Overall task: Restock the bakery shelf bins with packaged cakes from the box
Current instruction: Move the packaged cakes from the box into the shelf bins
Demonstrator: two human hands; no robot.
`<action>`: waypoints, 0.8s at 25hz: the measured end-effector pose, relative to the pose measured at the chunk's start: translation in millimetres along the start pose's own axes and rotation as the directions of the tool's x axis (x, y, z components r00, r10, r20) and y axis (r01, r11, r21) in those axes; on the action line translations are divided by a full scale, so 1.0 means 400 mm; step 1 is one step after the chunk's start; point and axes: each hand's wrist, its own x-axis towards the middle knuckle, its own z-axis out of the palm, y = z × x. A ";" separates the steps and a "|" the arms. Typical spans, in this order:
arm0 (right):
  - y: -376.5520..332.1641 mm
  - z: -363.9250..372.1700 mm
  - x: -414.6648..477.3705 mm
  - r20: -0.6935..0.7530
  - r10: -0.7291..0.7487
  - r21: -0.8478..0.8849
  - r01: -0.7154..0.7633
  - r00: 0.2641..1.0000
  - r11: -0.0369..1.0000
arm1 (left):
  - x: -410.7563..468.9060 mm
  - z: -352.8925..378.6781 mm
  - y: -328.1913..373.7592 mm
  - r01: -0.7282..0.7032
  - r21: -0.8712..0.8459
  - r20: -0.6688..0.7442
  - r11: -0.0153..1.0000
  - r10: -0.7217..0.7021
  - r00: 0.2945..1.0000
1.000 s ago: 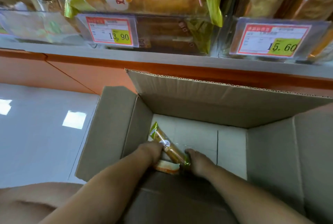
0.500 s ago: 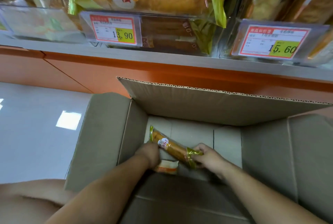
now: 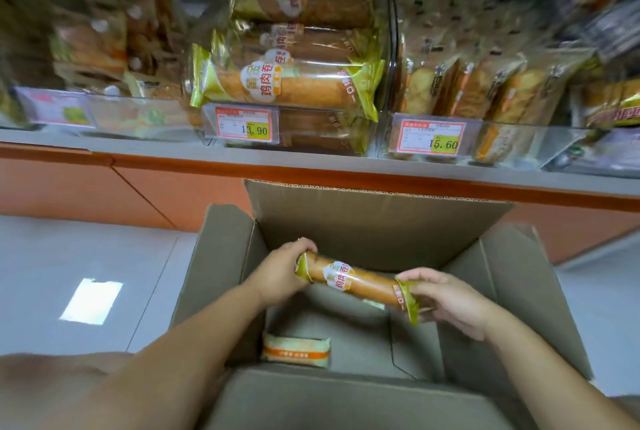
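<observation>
In the head view, a long packaged cake (image 3: 353,282) in a green-ended clear wrapper is held within the open top of the cardboard box (image 3: 381,221), clear of the box bottom and tilted with its left end higher. Its left end is gripped by the left hand (image 3: 280,273), whose fingers are curled round the wrapper. Its crimped right end is pinched between the thumb and fingers of the right hand (image 3: 446,298). On the box bottom, toward 7 o'clock from the held cake, a smaller orange-and-white packet (image 3: 295,350) is seen lying flat — apart from both hands. At 12 o'clock a clear shelf bin (image 3: 322,133) is stacked with matching cakes, and a price tag (image 3: 242,125) reading 13.90 is fixed to its front. At 2 o'clock a second tag (image 3: 431,137) reads 15.60.
</observation>
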 end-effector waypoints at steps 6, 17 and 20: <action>-0.129 0.079 -0.118 -0.023 -0.515 -0.881 0.226 0.857 0.415 | -0.076 -0.148 0.161 -0.009 -0.333 0.037 0.943 0.023 0.999; -0.635 0.157 -0.257 0.071 -0.941 -0.930 0.364 0.330 0.058 | -0.150 -0.573 0.316 -0.466 -0.188 -0.612 0.864 0.268 0.744; -0.807 0.157 -0.177 0.039 -0.938 -0.991 0.133 0.343 0.007 | -0.081 -0.612 0.277 -0.288 -0.071 -0.747 0.955 0.140 0.650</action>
